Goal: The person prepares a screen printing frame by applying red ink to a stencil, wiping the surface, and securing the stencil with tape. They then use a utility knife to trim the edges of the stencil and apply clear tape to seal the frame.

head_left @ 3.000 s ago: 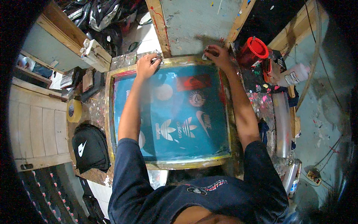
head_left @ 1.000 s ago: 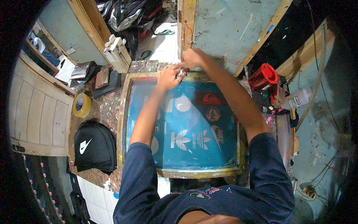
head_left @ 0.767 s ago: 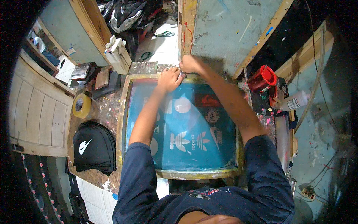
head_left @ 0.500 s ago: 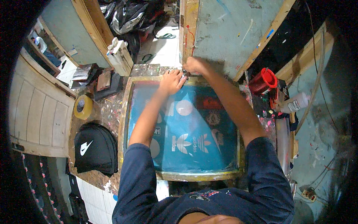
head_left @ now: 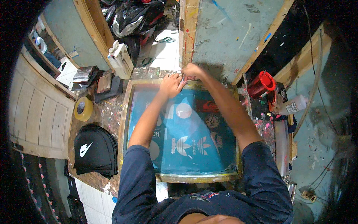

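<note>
A screen-printing frame [head_left: 123, 123] with a teal mesh lies in front of me on the worktable, several pale logo shapes showing in the mesh. Both my arms reach over it to its far edge. My left hand [head_left: 172, 85] rests on the far rail, palm down, fingers stretched forward and thumb toward the right. Just right of it, my right hand [head_left: 193, 71] is closed at a small metal fitting [head_left: 183, 77] by the middle of that rail. Its fingers hide most of what they grip.
Left of the frame, a stack of black fabric pieces [head_left: 93, 151] and a tape roll [head_left: 83, 108] lie on the worktable. A red container [head_left: 262, 84] and a plastic bottle [head_left: 294, 105] stand at the right. Beyond are a wooden post [head_left: 188, 33] and a motorcycle [head_left: 130, 18].
The view has shifted a little, so the frame sits slightly lower. My right hand has turned slightly at the fitting; my left hand stays on the far rail.
</note>
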Available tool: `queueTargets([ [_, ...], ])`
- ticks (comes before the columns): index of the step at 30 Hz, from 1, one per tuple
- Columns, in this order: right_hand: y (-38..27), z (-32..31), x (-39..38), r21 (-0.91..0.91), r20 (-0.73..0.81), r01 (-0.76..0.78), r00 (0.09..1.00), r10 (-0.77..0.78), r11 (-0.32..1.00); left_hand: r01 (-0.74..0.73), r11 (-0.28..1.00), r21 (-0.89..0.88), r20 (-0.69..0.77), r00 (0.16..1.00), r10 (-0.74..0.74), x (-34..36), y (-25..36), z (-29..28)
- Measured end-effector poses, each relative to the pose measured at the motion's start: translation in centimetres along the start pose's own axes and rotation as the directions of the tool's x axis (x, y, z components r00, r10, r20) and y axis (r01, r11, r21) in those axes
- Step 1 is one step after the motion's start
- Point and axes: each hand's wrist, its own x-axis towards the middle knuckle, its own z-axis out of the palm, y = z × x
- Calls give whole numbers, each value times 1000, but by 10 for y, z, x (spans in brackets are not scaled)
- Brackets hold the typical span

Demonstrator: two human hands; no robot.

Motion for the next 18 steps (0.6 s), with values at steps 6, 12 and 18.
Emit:
queueTargets([
  [6, -22, -23, -33, -765, 200, 526, 742, -640, 371, 47, 999, 16, -30, 998, -47, -21, -19, -1],
  [12, 6, -40, 27, -626, 619, 636, 53, -784, -451, 0, 999, 45, -45, 999, 2, -16, -17, 4],
  [18, 15, -14, 11, -606, 258, 789, 311, -915, 97, 12, 1000, -22, -51, 999, -13, -19, -13, -5],
])
